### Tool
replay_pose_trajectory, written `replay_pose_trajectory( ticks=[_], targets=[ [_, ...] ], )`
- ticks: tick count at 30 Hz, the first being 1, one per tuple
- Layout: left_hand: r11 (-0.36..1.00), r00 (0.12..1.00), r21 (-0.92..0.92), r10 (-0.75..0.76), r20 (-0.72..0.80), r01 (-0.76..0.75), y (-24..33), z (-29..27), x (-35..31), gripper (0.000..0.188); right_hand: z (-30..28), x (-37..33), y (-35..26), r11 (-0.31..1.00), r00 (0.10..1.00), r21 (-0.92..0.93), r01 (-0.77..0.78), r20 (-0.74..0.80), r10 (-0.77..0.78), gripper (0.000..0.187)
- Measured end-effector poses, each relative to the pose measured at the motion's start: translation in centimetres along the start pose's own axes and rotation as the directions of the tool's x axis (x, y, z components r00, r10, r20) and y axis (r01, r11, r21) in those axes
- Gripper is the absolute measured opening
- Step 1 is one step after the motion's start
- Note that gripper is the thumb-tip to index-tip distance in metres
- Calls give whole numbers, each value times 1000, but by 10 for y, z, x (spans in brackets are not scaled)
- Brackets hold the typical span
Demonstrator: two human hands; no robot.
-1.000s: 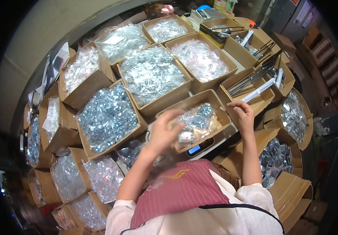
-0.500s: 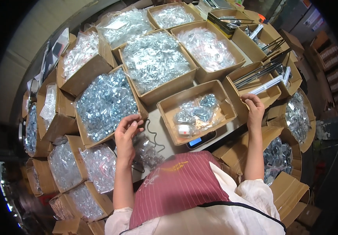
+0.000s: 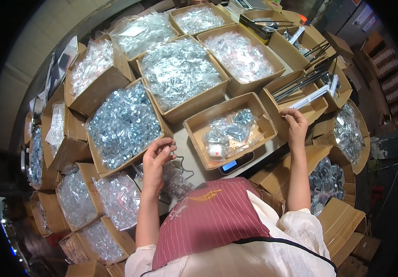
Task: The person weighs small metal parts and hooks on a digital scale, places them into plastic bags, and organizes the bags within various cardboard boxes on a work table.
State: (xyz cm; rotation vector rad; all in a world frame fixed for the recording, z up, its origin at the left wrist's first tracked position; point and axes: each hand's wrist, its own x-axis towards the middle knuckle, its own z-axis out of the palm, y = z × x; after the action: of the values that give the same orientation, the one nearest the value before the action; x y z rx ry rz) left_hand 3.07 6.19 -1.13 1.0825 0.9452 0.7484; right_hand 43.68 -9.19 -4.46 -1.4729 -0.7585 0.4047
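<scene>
My left hand (image 3: 155,164) hovers by the near right corner of a cardboard box of bagged metal washers (image 3: 124,124), its fingers loosely bent and apart, with nothing visible in them. At the near side of a box (image 3: 272,104) with black rods (image 3: 300,86) and white strips (image 3: 314,96), my right hand (image 3: 296,125) has thumb and forefinger pinched together. Whatever lies between those fingertips is too small to make out. Between the hands, a tilted open cardboard box (image 3: 194,141) holds several clear bags of metal parts (image 3: 231,131) and a small white packet (image 3: 216,151).
Under the middle box sits a scale with a lit blue display (image 3: 230,165). Boxes full of bagged hardware (image 3: 182,71) crowd the far side and both flanks. A grey cable (image 3: 187,171) and clear bags (image 3: 176,181) lie right of my left hand. Cardboard flaps (image 3: 339,226) jut out at the near right.
My left hand has moved slightly right, its fingers still bent. The right hand stays near the rod box, its thumb and forefinger still together. The view has shifted a little.
</scene>
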Motion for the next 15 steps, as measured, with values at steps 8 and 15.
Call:
replay_pose_trajectory(
  ticks=[8,15],
  targets=[
    [999,999,10,-33,20,33,-2,-3,-2,33,1,2,1,1000,1000,0,-20,-3,20,17],
    [999,998,5,-51,31,51,-6,-6,-2,34,0,4,6,1000,1000,3,-17,7,17,17]
  ],
)
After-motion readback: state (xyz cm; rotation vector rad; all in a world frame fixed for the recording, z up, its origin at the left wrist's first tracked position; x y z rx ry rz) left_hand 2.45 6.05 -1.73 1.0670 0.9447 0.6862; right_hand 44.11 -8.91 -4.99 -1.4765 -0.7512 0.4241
